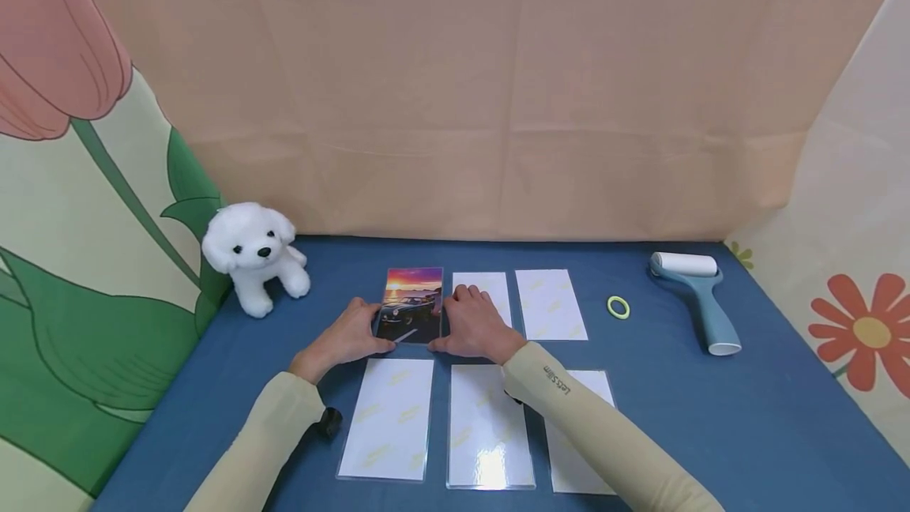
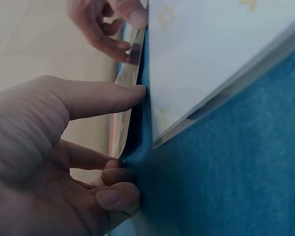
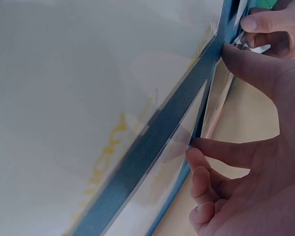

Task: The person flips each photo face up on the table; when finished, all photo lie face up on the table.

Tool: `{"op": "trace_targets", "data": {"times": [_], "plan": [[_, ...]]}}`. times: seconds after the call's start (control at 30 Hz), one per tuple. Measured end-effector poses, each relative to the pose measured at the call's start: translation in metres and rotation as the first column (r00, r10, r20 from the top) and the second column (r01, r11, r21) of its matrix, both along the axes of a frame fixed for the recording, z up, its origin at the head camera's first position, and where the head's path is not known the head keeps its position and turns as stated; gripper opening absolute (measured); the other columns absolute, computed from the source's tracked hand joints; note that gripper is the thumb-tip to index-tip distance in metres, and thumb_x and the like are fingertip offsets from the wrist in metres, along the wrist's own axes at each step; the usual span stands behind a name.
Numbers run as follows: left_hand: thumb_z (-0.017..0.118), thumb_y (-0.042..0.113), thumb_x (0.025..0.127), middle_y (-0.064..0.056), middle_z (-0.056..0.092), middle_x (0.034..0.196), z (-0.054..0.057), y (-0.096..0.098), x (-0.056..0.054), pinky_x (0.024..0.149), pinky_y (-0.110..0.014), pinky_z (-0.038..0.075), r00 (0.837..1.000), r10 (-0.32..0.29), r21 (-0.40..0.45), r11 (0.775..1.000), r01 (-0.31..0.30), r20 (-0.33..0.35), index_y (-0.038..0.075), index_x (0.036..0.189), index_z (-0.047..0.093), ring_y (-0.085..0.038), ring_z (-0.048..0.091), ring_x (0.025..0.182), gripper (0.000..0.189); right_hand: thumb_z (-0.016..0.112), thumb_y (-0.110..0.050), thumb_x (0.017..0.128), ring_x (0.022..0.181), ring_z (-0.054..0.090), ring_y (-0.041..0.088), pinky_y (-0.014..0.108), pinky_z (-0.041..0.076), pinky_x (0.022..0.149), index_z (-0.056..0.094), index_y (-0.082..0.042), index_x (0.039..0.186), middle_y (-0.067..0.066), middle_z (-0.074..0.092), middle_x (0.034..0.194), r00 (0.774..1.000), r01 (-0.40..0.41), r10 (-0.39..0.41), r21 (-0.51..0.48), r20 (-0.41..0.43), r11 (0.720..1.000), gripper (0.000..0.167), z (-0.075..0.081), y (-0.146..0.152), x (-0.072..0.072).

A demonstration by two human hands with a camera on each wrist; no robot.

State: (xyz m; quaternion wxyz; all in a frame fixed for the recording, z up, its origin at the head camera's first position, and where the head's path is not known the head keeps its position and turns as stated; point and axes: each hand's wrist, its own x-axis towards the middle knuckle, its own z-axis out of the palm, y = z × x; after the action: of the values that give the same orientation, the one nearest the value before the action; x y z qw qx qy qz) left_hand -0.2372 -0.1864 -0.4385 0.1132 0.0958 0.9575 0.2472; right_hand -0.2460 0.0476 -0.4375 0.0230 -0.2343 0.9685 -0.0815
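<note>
A glossy photo card (image 1: 411,308) with a car and a sunset on it lies picture up on the blue table. My left hand (image 1: 347,333) holds its left side, with the thumb at the near corner and the index finger farther up the edge. At the opposite side my right hand (image 1: 475,325) grips the card in the same way, its other fingers curled in. The right hand partly covers a white card (image 1: 490,284) behind it. In the left wrist view the card (image 2: 120,132) shows edge-on between thumb and index finger.
Another white card (image 1: 551,305) lies at the back right. Nearer are the left front card (image 1: 387,417), middle front card (image 1: 489,425) and right front card (image 1: 577,461), partly under my right sleeve. Beyond sit a plush dog (image 1: 256,255), yellow-green ring (image 1: 618,307) and lint roller (image 1: 700,299).
</note>
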Motion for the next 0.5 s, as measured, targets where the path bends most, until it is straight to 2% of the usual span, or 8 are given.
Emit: {"op": "trace_targets", "data": {"times": [0.2,0.5], "plan": [[0.085,0.029,0.083,-0.018,0.049,0.109,0.0031,0.0010,-0.0013,0.093,-0.050,0.045,0.999,-0.014,-0.031,0.999,0.015,0.045,-0.012,0.139,0.050,-0.030,0.052,0.097,0.078,0.076,-0.062,0.079,0.109,0.047,0.026,0.041,0.041,0.097,0.068,-0.006,0.127,0.011,0.057,0.124,1.000,0.000,0.000,0.014,0.000,1.000,0.074,-0.0011,0.0001,-0.0005],[0.083,0.030,0.085,-0.018,0.050,0.112,0.0057,0.0035,-0.0008,0.095,-0.051,0.045,0.996,0.023,-0.053,0.998,-0.018,0.091,-0.010,0.142,0.047,-0.031,0.052,0.099,0.079,0.077,-0.061,0.080,0.108,0.048,0.026,0.041,0.041,0.096,0.071,-0.008,0.122,0.011,0.057,0.123,1.000,0.003,-0.003,-0.006,-0.007,1.000,0.068,-0.0001,0.0005,0.0010]]}}
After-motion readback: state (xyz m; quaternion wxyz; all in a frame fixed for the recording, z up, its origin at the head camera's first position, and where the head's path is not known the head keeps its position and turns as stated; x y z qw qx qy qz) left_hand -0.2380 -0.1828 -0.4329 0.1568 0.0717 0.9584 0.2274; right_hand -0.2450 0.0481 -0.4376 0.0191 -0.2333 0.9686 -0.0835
